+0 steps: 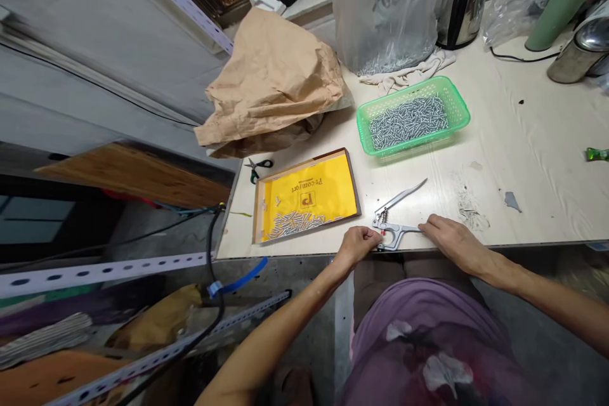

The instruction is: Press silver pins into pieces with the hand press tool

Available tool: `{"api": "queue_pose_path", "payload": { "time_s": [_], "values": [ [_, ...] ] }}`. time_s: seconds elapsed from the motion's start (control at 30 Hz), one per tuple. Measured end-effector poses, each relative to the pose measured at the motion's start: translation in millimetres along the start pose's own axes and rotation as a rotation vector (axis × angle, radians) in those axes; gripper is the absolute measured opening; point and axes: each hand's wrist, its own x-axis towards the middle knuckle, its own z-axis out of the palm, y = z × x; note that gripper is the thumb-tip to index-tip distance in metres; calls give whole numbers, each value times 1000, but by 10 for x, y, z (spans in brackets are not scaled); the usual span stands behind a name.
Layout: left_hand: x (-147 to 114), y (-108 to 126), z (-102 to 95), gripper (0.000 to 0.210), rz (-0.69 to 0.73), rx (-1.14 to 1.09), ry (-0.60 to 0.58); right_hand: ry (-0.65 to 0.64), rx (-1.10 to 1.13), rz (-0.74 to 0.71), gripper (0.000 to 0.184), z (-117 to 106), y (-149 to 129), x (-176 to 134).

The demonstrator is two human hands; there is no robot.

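Note:
A pair of silver snap-fastener pliers [398, 228] lies at the table's front edge, its handles spread wide and a coil spring showing between them. My right hand [447, 240] is closed on the end of the lower handle. At the head of the pliers, my left hand [360, 245] is pinched close to the jaw; what its fingertips hold, if anything, is too small to make out. Left of the pliers is a shallow box [259, 212] with a yellow lining [323, 181] and a heap of small silver metal pieces [295, 223] along its near side.
A green plastic basket [459, 115] full of small metal pieces [409, 120] stands behind the pliers. Scissors [259, 167], a crumpled brown paper bag [280, 79], a large clear plastic bag [385, 6], a cloth [409, 70] and a steel kettle [464, 0] are on the table.

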Motion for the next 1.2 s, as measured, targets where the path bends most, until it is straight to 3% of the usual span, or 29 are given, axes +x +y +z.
{"api": "queue_pose_path", "payload": {
  "time_s": [0.17,0.3,0.4,0.53,0.87,0.97,1.1,1.2],
  "values": [
    [-36,78,-6,30,-96,-108,-77,33,-43,-8,15,-88,77,124],
    [-69,106,23,26,-123,-160,-41,27,-174,-35,78,-130,282,363],
    [-94,117,37,22,-143,-170,-21,-50,-207,-79,94,-95,388,515],
    [-109,98,45,23,-143,-167,-9,-66,-246,-92,94,-85,346,589],
    [-82,14,36,34,-94,-113,-32,-117,-220,-83,62,-172,208,500],
    [-141,-14,44,29,65,84,83,-97,-159,-82,59,-143,199,438],
    [-136,31,142,20,547,406,342,-74,-99,-77,59,-127,144,384],
    [24,176,236,32,847,575,271,-44,-69,-76,66,-120,117,376]
  ]
}}
